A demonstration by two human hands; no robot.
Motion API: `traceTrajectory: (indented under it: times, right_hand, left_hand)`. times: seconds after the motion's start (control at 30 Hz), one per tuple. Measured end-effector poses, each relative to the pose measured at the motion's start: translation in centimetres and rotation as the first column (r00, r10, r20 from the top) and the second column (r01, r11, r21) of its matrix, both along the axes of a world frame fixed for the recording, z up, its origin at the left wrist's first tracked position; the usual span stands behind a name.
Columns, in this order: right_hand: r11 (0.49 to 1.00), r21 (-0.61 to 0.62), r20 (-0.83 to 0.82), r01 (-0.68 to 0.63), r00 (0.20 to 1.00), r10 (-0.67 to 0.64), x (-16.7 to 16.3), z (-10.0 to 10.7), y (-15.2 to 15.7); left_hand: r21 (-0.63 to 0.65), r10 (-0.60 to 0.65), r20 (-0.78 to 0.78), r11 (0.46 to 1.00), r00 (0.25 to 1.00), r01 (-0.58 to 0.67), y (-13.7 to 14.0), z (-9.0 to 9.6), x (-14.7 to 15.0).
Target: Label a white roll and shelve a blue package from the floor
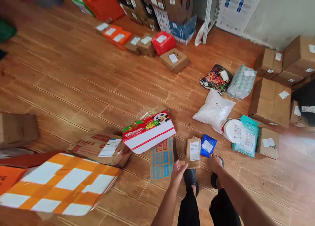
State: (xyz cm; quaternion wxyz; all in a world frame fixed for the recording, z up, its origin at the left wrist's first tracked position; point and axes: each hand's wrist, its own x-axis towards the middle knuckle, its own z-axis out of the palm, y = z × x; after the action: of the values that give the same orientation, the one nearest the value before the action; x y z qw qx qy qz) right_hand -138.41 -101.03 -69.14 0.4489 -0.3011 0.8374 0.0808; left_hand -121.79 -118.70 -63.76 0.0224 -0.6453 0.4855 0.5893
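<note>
My left hand (178,172) reaches down with fingers apart, just above the near end of a flat cardboard parcel with blue squares (161,158); it holds nothing. My right hand (215,161) hangs open just below a small blue pouch (207,145) and to the right of a small brown box with a white label (193,151). A red, white and green box with a panda picture (149,131) lies tilted over the flat parcel's far end. My black shoes (190,178) show between the hands.
A large orange-and-white checked box (61,183) and a flattened brown carton (100,148) lie at the left. White, teal and patterned bags (214,111) and brown cartons (269,101) sit at the right. A row of small parcels (147,44) and stacked boxes line the far wall.
</note>
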Motion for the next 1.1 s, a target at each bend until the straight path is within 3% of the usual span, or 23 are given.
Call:
traceTrajectory:
  times: [0.1,0.17,0.27,0.33,0.47,0.63,0.8,0.97,1.1]
  right_hand:
    - [0.984,-0.049,0.059,-0.172,0.983,0.175,-2.0,-8.0,-2.3]
    - [0.962,-0.117,0.095,-0.248,0.961,0.26,-2.8,-12.7,-3.7]
    - [0.934,-0.2,0.157,-0.297,0.931,0.329,-3.2,-18.1,-5.1]
    - [0.928,-0.228,0.187,-0.294,0.922,0.338,-3.4,-20.3,-5.3]
    - [0.956,-0.176,0.223,-0.234,0.937,0.27,-4.4,-21.8,-3.9]
    - [0.997,0.015,0.263,-0.078,0.962,0.071,-5.9,-22.6,-1.7]
    - [0.997,0.021,0.395,0.077,0.915,-0.079,-3.7,-24.0,-2.8]
    - [0.946,0.058,0.378,0.319,0.87,-0.316,-0.8,-25.0,-3.3]
    - [0.879,0.056,0.398,0.473,0.797,-0.454,0.3,-25.2,-2.4]
  left_hand:
    - [-0.151,-0.13,-0.024,0.981,0.991,0.125,1.5,-6.0,-2.2]
    - [-0.317,-0.232,0.005,0.922,0.973,0.222,2.6,-9.0,-3.4]
    - [-0.597,-0.337,0.21,0.699,0.918,0.393,4.3,-11.9,-4.7]
    - [-0.675,-0.316,0.342,0.573,0.885,0.465,5.0,-12.9,-5.0]
    - [-0.716,-0.281,0.452,0.451,0.846,0.532,5.0,-13.7,-4.7]
    - [-0.716,-0.3,0.435,0.456,0.849,0.528,3.7,-13.8,-4.1]
    - [-0.707,-0.329,0.454,0.432,0.828,0.56,2.6,-13.9,-3.6]
    - [-0.722,-0.379,0.447,0.382,0.81,0.577,1.0,-14.0,-2.8]
    - [-0.711,-0.395,0.398,0.437,0.828,0.55,-0.5,-14.2,-1.1]
